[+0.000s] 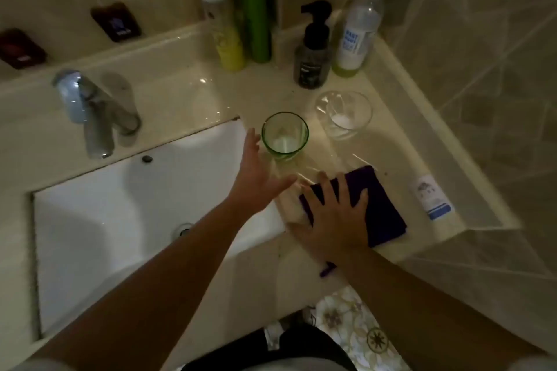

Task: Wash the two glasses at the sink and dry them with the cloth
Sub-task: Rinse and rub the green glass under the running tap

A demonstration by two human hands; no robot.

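Neither grip is holding anything: the left hand [256, 178] is spreading open with fingers extended, reaching toward the green glass [284, 137] and hanging just short of its side, while the right hand [331, 217] is lying flat, fingers splayed, pressing down on the folded purple cloth [382, 208] without closing around it. Just beyond the left fingertips the green glass is standing upright on the bench [401, 144], close to the corner of the sink [120, 205]; farther off to the right of that grip, well beyond the right fingertips, the clear glass [343, 114] is also standing upright. Both look untouched by water, so the washing seems not yet begun, and the faucet [96, 117], away to the left of the left hand, is showing no stream. Risk is sitting mainly in the approach: the left palm is coming at the glass side-on with the fingers wide, and a push before the fingers wrap around could be tipping it toward the clear glass or skating it across the glossy bench. Light is dim and the view blurred, which is making the rim hard to judge. A pump bottle [312, 51] and taller bottles are crowding behind the glasses, leaving little room for a glass that slides back.
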